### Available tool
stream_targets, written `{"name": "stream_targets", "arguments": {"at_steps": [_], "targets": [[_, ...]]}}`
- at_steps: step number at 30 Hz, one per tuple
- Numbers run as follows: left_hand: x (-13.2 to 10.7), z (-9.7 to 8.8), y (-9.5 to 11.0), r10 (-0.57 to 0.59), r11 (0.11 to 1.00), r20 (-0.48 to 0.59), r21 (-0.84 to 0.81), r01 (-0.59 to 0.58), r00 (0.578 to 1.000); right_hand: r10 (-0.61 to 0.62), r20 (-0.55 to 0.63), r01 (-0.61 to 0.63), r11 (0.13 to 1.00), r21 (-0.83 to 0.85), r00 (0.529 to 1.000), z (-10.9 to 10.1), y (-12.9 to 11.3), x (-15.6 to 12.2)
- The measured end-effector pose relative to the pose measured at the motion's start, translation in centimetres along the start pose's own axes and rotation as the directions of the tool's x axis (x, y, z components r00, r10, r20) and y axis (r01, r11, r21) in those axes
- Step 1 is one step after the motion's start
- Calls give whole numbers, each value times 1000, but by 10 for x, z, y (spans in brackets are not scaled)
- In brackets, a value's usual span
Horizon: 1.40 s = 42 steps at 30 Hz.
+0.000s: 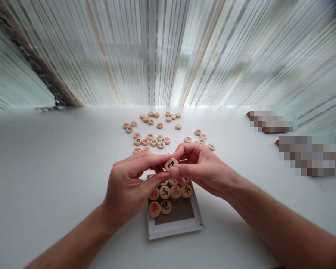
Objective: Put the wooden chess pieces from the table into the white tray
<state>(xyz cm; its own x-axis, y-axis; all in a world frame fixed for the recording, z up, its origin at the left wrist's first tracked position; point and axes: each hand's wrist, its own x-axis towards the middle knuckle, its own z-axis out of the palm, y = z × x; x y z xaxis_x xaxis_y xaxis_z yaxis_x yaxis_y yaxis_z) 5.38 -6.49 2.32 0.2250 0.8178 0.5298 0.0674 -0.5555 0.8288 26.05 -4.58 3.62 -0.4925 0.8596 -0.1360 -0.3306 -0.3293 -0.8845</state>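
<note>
A round wooden Chinese chess piece (171, 164) with a black character is pinched between both hands, its face turned toward me. My left hand (130, 177) grips it from the left with thumb and fingers, while my right hand (203, 166) has thumb and fingertips on its right side. Both are closed and raised over a shallow white-rimmed box (179, 228) with a dark floor. Inside lie several chess pieces in rows, such as a red one (154, 209) and a black one (165, 206) at the front. My hands hide the box's far part.
Many loose chess pieces (154, 142), some face down, are scattered on the white table (72, 157) beyond my hands. Two blurred-out brownish objects (271, 121) lie at the right. A string curtain (145, 56) hangs behind the table.
</note>
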Motion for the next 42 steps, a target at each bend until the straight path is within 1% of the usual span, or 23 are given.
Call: {"name": "stream_targets", "arguments": {"at_steps": [5, 8, 12, 15, 19, 23, 25, 29, 31, 38, 42], "targets": [[-1, -1, -1, -22, 1000, 7, 4, 22, 1000, -56, 15, 56, 998, -34, 998, 1, -2, 1], [-3, -2, -3, -55, 998, -8, 2, 56, 998, -50, 8, 50, 998, -29, 999, 1, -5, 1], [-3, -1, -3, -79, 997, -54, 16, 80, 995, -25, 14, 26, 999, -24, 1000, 1, -6, 1], [-2, -1, -1, -65, 998, -69, 18, 67, 995, -5, 29, 6, 1000, -22, 1000, 0, -5, 1], [-3, 0, 1, -33, 999, -49, 12, 34, 998, 25, 54, -24, 1000, -15, 998, -3, -2, -1], [-4, -1, 1, -9, 999, -23, 43, 10, 1000, 40, 60, -38, 999, -32, 997, -4, 0, -2], [-4, -1, 2, 10, 997, -6, 72, -10, 1000, 20, 30, -19, 999, -45, 999, -1, 1, -3], [-2, 0, 2, 55, 991, 14, 123, -56, 998, -37, -78, 29, 995, -98, 996, 5, 0, -4], [-2, 1, 3, 67, 989, 14, 131, -69, 998, -52, -101, 39, 991, -125, 994, 7, 0, -5], [-1, 1, 1, 80, 992, 23, 92, -82, 997, -122, -48, 114, 982, -147, 991, 7, 0, -6], [-2, 1, 0, 76, 994, 22, 73, -78, 997, -134, -11, 131, 980, -150, 991, 6, 0, -6]]}}
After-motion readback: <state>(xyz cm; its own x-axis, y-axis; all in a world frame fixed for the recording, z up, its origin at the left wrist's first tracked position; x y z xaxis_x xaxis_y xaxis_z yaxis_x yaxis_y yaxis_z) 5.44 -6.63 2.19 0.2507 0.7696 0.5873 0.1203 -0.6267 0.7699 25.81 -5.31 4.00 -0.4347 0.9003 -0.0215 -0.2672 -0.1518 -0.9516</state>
